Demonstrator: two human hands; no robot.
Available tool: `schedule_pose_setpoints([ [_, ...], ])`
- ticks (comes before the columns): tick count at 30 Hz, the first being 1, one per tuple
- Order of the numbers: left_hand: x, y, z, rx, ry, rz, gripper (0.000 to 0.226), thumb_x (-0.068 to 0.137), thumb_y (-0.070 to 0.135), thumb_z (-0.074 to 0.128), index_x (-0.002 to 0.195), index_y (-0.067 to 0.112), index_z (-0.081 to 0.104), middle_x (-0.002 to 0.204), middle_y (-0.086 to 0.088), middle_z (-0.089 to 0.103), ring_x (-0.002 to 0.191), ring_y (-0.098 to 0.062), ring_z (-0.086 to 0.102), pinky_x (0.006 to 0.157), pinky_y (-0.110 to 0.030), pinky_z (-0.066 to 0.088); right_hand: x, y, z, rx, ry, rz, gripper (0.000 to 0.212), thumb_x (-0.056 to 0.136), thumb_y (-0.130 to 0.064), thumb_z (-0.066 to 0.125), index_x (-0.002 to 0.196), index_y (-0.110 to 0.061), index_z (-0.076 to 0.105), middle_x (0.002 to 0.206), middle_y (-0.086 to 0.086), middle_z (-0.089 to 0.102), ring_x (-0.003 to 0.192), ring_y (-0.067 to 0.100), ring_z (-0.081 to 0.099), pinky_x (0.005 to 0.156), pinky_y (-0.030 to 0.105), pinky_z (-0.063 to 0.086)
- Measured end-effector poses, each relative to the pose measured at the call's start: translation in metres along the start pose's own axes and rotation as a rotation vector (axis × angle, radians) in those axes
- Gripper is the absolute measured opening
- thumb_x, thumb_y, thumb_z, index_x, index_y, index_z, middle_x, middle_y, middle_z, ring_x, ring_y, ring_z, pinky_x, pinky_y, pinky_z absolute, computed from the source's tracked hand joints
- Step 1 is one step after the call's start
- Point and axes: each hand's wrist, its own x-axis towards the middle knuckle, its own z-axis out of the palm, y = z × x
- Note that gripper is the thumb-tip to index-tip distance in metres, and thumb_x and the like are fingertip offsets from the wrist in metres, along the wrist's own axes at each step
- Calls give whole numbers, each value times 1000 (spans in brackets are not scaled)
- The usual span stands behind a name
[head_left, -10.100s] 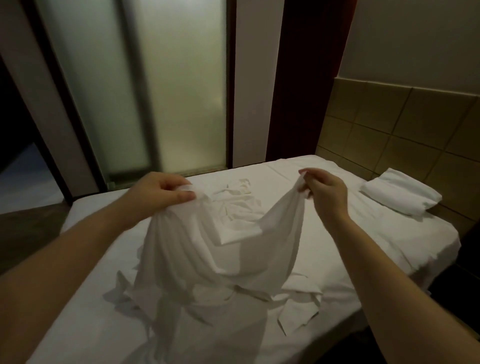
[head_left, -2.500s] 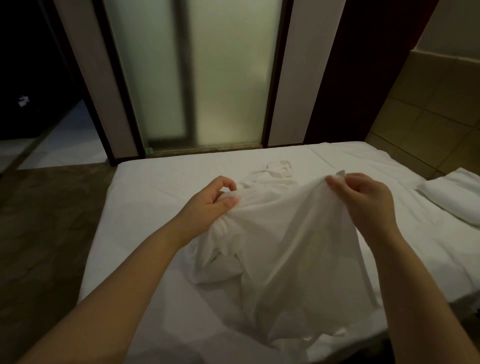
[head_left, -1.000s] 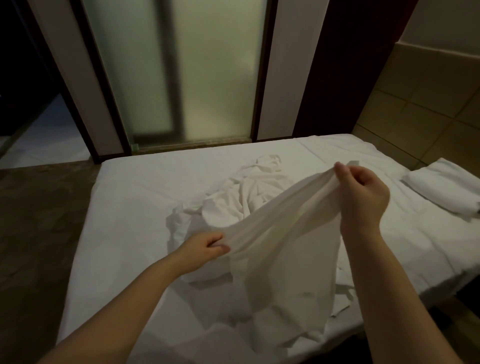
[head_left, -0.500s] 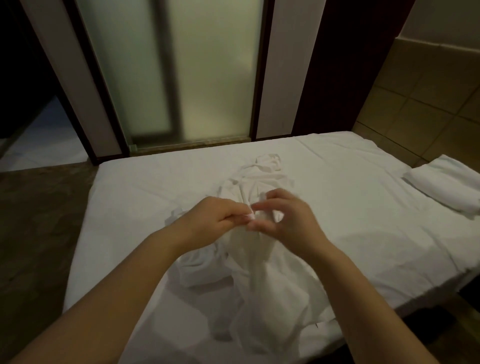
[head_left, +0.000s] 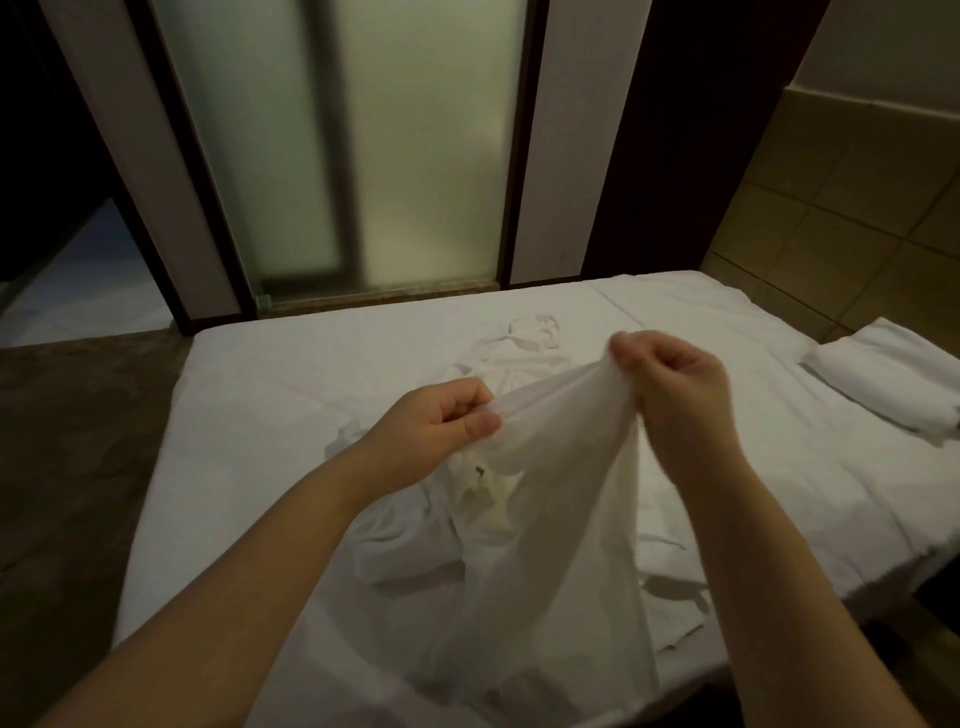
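A thin white cloth (head_left: 561, 499) hangs lifted over the bed (head_left: 270, 415), its lower part crumpled on the sheet. My left hand (head_left: 436, 421) pinches its upper edge between thumb and curled fingers. My right hand (head_left: 675, 379) grips the same edge a little farther right and higher, fingers curled round a bunch of fabric. The stretch of cloth between the two hands is short and taut. More of the crumpled white fabric (head_left: 519, 353) lies on the sheet beyond my hands.
A folded white towel or pillow (head_left: 883, 384) lies at the bed's right side by the tiled headboard wall (head_left: 857, 218). Frosted glass panels (head_left: 363, 156) stand behind the bed. Dark floor (head_left: 78, 441) runs along the left.
Half a second ago my hands were together low over the cloth. They have since drawn apart, the right rising to the right, stretching the edge between them.
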Motion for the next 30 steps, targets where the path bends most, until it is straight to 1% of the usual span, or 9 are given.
schedule_pose_setpoints([
  [2,2,-4,4,-7,2,-29,16,92,26,53,79,20,61,86,-11,64,83,-26,61,81,-39,53,4,-2,-23,15,159,6,31,67,-40,76,61,-13,61,64,2,52,62,9,47,64,23,43],
  [7,14,1,21,69,-4,24,23,93,32,54,82,13,61,87,-17,62,82,-27,57,79,-42,50,8,6,-52,-200,355,27,23,82,-25,70,64,-13,62,66,-1,55,62,7,49,62,20,45],
  [10,17,11,20,114,99,114,17,91,33,57,80,21,62,83,-6,64,78,-14,56,77,-30,48,5,13,-67,-515,256,14,28,82,-30,70,70,-4,66,70,5,59,66,17,50,64,26,43],
  [13,14,32,14,195,99,188,13,91,32,57,79,31,62,82,7,64,82,-6,55,73,-15,44,-4,9,-64,-807,79,-39,28,82,-38,67,83,-11,73,83,2,64,73,13,55,67,24,43],
  [18,9,67,18,302,-8,246,14,91,24,58,82,32,65,77,12,63,79,-5,54,72,-17,44,-21,-17,-20,-514,-162,-120,23,72,-45,69,88,-29,72,85,-17,62,79,-5,58,72,17,46],
  [21,4,78,15,323,-90,202,15,91,23,57,82,32,64,79,18,61,80,-7,56,73,-18,47,-28,-37,-2,-358,-353,-176,27,64,-48,64,86,-34,69,84,-14,60,76,-3,55,67,13,44],
  [23,-1,80,11,317,-89,188,26,90,19,58,76,42,58,73,27,58,78,-1,55,73,-12,44,-28,-41,1,-326,-445,-160,22,64,-48,65,84,-39,68,87,-10,62,82,6,58,73,23,50],
  [26,-12,79,9,305,-41,191,33,89,16,60,73,45,57,70,27,56,75,2,53,72,-12,41,-29,-35,4,-270,-514,-113,20,63,-45,67,80,-35,71,90,3,66,91,27,60,85,45,49],
  [30,-21,78,13,301,49,213,29,89,16,60,72,39,60,73,16,56,75,-5,53,71,-19,44,-36,-21,6,-106,-530,-41,28,67,-37,79,84,-15,74,91,14,68,86,24,63,82,37,52],
])
